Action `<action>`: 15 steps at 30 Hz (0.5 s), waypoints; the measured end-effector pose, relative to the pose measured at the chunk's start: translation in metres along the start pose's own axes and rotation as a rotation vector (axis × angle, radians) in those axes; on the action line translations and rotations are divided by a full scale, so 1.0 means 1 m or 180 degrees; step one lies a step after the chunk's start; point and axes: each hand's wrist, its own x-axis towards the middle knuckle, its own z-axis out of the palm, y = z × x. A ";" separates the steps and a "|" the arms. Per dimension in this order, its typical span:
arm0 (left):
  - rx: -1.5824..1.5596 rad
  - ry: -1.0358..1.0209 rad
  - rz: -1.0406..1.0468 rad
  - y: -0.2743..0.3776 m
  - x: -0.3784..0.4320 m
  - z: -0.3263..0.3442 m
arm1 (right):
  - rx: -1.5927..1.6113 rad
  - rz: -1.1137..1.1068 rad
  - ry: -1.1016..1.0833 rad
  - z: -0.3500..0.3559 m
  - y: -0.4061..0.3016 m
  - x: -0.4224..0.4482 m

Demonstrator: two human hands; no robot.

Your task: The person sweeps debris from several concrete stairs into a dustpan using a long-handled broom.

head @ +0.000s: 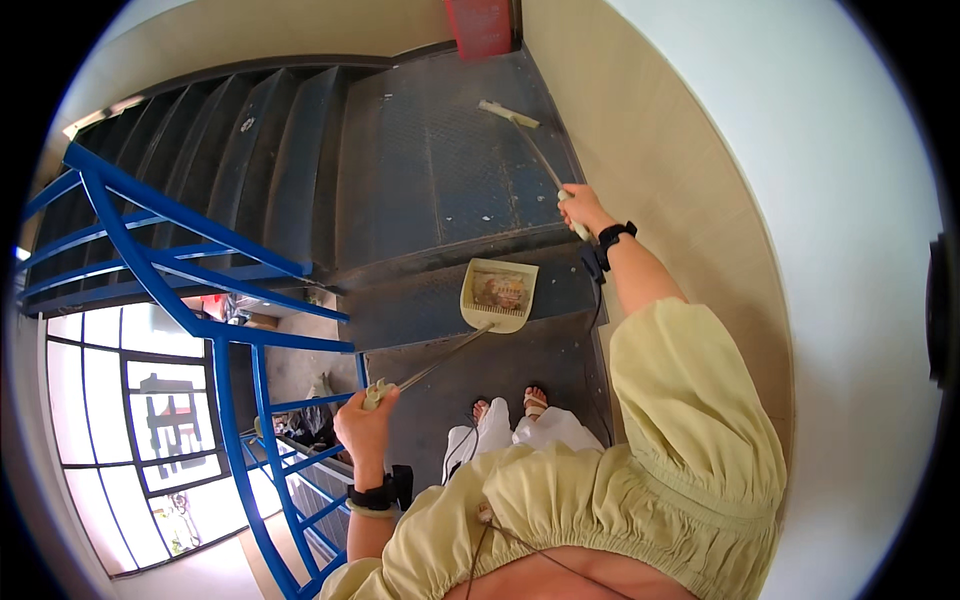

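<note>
My left hand [363,431] grips the end of a long-handled cream plastic dustpan [497,322], its thin metal handle slanting up to the right. Litter [501,291], including scraps that look like wrappers, lies in the pan, which is over a stair step in front of my feet. In my right hand [585,210] is the grip of a long-handled broom [541,159]. Its narrow cream head [510,114] is over the dark landing [427,165], close to the right wall. Small white bits [486,218] dot the landing near its front edge.
Dark stairs [247,157] run off to the left from the landing. A blue metal railing [217,330] stands at my left, with a large window [161,405] beyond it. A red bin [480,28] stands at the landing's far end, and a tiled wall [637,150] borders the right side.
</note>
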 end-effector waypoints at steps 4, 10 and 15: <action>-0.0259 -0.0232 -0.0043 0.012 -0.009 0.001 | 0.0236 0.0415 -0.0071 -0.017 0.005 0.009; -0.0115 -0.0367 0.0175 0.032 -0.001 0.023 | 0.0640 0.0715 0.0123 -0.036 0.046 -0.097; -0.0222 -0.0476 0.0244 0.026 0.002 0.074 | 0.1036 0.0933 0.0203 -0.037 0.078 -0.199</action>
